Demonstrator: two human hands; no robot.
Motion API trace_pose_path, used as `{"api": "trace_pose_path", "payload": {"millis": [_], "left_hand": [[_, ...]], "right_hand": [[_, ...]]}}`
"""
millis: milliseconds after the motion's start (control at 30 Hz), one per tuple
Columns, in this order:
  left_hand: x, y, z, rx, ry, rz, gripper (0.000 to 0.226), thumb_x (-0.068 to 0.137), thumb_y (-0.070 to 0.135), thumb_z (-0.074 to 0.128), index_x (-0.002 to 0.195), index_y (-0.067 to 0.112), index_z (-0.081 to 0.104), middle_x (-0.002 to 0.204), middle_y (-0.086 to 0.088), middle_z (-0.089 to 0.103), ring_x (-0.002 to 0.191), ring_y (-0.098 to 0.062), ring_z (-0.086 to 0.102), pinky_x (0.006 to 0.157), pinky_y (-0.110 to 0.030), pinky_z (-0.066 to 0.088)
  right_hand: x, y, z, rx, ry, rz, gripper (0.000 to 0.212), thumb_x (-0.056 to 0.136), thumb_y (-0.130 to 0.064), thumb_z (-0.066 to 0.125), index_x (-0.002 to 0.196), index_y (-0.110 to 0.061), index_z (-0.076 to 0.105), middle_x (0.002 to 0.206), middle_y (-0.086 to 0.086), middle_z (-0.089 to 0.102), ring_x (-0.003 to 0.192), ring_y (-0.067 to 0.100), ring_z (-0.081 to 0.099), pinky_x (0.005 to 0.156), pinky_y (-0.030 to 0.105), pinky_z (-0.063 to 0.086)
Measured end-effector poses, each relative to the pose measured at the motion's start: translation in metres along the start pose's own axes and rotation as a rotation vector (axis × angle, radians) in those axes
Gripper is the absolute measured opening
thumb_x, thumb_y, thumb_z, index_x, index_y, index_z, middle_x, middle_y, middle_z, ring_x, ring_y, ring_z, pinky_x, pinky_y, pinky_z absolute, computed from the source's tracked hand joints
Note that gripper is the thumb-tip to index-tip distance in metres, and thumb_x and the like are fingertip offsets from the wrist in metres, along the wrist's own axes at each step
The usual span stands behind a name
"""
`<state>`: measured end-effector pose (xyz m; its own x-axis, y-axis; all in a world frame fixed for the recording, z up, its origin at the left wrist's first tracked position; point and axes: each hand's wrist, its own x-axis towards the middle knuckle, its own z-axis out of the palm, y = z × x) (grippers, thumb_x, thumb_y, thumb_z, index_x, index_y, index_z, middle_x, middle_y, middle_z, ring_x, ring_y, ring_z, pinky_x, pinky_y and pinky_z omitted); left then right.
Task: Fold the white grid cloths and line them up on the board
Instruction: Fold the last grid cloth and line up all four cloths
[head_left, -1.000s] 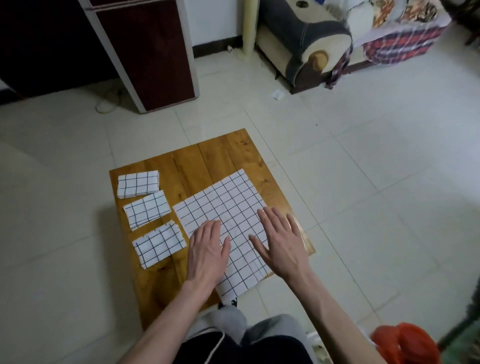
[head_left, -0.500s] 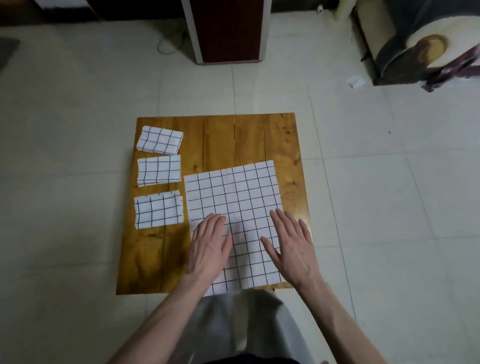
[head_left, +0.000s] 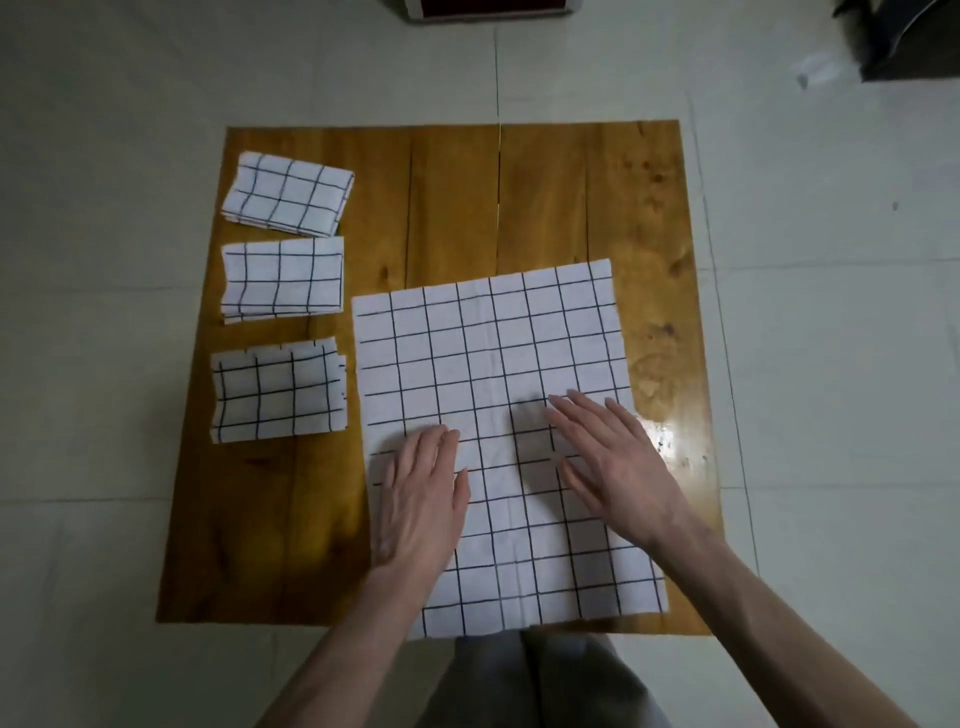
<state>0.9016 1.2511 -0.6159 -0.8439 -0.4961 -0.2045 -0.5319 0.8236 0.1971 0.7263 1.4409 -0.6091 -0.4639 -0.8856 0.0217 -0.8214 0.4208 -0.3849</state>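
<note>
A white grid cloth (head_left: 483, 353) lies spread flat on the right half of the wooden board (head_left: 545, 208), its near edge reaching the board's front edge. My left hand (head_left: 421, 499) rests flat on the cloth's near left part, fingers together. My right hand (head_left: 613, 467) lies flat on its near right part, fingers slightly spread. Three folded grid cloths form a column along the board's left side: the far one (head_left: 288, 193), the middle one (head_left: 283, 278) and the near one (head_left: 278, 392).
The board lies on a pale tiled floor (head_left: 831, 364). A dark cabinet base (head_left: 488, 8) stands beyond the board. A dark sofa corner (head_left: 909, 41) is at the top right, with a paper scrap (head_left: 808, 70) beside it. My grey trouser legs (head_left: 535, 680) are below the board.
The head camera has tilted down and closer, so the board now fills the view squarely. Both hands stay flat on the spread cloth, in about the same places.
</note>
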Motion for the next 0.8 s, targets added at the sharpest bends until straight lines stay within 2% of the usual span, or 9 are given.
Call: {"api": "trace_pose_path", "payload": {"millis": [100, 200, 300, 500, 667, 800], "left_hand": [[-0.005, -0.013, 0.033, 0.038, 0.010, 0.031, 0.047, 0.107, 0.032, 0.043, 0.150, 0.014, 0.050, 0.155, -0.008, 0.050, 0.144, -0.025, 0.043, 0.120, -0.048, 0.038], [-0.009, -0.018, 0.047, 0.025, 0.028, 0.048, 0.055, 0.107, 0.038, 0.033, 0.155, 0.015, 0.044, 0.160, -0.009, 0.044, 0.148, -0.027, 0.039, 0.118, -0.052, 0.039], [-0.012, -0.022, 0.051, -0.014, 0.089, 0.071, 0.052, 0.107, 0.038, 0.040, 0.152, 0.015, 0.049, 0.158, -0.007, 0.047, 0.146, -0.027, 0.042, 0.117, -0.051, 0.039], [-0.014, -0.029, 0.054, -0.129, 0.183, 0.104, 0.036, 0.104, 0.035, 0.056, 0.133, 0.017, 0.065, 0.139, -0.003, 0.060, 0.128, -0.027, 0.055, 0.107, -0.052, 0.043], [-0.010, -0.034, 0.043, -0.238, 0.275, 0.188, 0.013, 0.097, 0.024, 0.068, 0.104, 0.015, 0.075, 0.112, 0.000, 0.067, 0.105, -0.023, 0.060, 0.095, -0.045, 0.046], [-0.003, -0.036, 0.026, -0.251, 0.233, 0.269, 0.010, 0.098, 0.021, 0.066, 0.103, 0.014, 0.071, 0.108, 0.001, 0.065, 0.101, -0.020, 0.059, 0.090, -0.040, 0.048]], "right_hand": [[0.000, 0.012, 0.030, 0.005, -0.023, -0.027, 0.053, 0.105, -0.038, 0.046, 0.154, -0.017, 0.051, 0.162, -0.003, 0.045, 0.153, 0.017, 0.036, 0.127, 0.039, 0.023], [-0.005, 0.019, 0.052, 0.029, -0.025, -0.009, 0.051, 0.105, -0.039, 0.054, 0.151, -0.019, 0.054, 0.163, -0.005, 0.043, 0.155, 0.015, 0.032, 0.127, 0.042, 0.026], [-0.011, 0.021, 0.065, 0.049, 0.027, -0.024, 0.042, 0.103, -0.036, 0.062, 0.141, -0.018, 0.065, 0.160, -0.004, 0.048, 0.153, 0.016, 0.038, 0.124, 0.047, 0.033], [-0.012, 0.018, 0.054, 0.079, 0.131, -0.060, 0.020, 0.101, -0.029, 0.069, 0.116, -0.018, 0.077, 0.137, -0.005, 0.068, 0.133, 0.019, 0.060, 0.112, 0.043, 0.043], [-0.009, 0.026, 0.040, 0.087, 0.049, -0.083, 0.017, 0.104, -0.028, 0.063, 0.115, -0.020, 0.072, 0.129, -0.007, 0.069, 0.116, 0.019, 0.064, 0.097, 0.034, 0.044], [-0.005, 0.032, 0.023, 0.018, 0.008, -0.130, 0.017, 0.108, -0.027, 0.055, 0.109, -0.017, 0.068, 0.108, -0.003, 0.071, 0.093, 0.023, 0.065, 0.078, 0.035, 0.047]]}}
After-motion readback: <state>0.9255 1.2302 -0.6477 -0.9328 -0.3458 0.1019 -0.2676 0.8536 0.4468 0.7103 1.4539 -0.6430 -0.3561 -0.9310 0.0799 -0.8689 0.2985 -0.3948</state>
